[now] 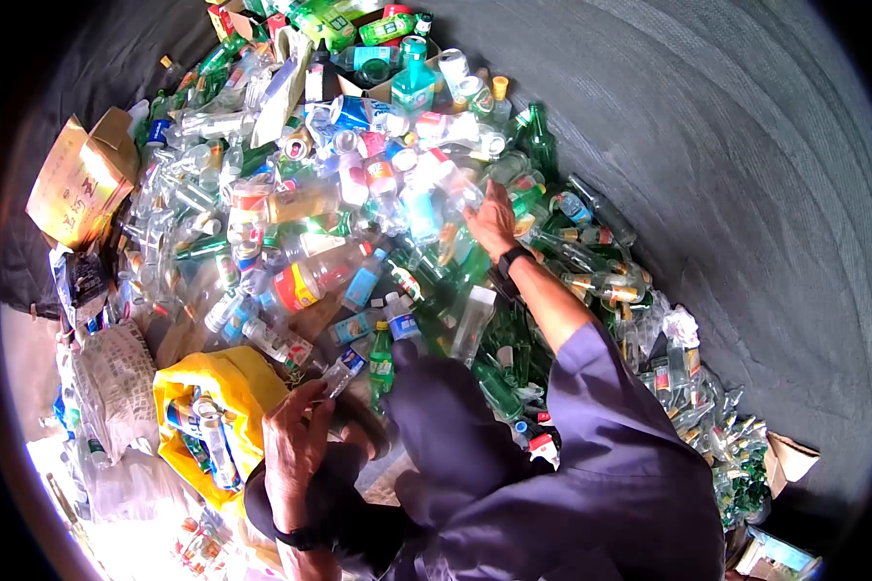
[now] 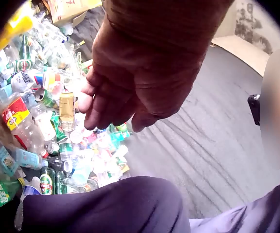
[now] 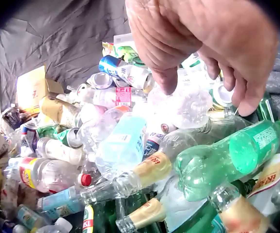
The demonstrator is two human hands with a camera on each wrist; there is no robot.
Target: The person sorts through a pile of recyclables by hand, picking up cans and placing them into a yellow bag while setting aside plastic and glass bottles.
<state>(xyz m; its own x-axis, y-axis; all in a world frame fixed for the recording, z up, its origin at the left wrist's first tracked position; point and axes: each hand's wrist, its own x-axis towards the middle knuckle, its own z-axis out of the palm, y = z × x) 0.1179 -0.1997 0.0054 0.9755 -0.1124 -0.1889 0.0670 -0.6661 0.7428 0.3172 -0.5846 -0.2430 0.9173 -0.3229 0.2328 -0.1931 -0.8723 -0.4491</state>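
My right hand (image 1: 492,223) reaches into the heap of bottles and cans, thumb and fingers spread apart. In the right wrist view its thumb overlaps the end of a clear plastic bottle (image 3: 186,108), and the fingertips hang to the right of it. Just below lie a green plastic bottle (image 3: 227,154) and a pale blue-labelled bottle (image 3: 123,145). My left hand (image 1: 295,441) hangs near the knee with loosely bent fingers and holds nothing. Beside it stands a yellow bag (image 1: 244,373) with cans and bottles inside; a small clear bottle (image 1: 343,370) lies just beyond the fingertips.
A dark sheet (image 1: 707,155) rises behind the heap on the right. At the left are a cardboard box (image 1: 85,184) and a pale woven sack (image 1: 116,382). Several glass bottles (image 1: 601,208) lie along the heap's right edge. Another person, with a blurred face, is at the left wrist view's right edge.
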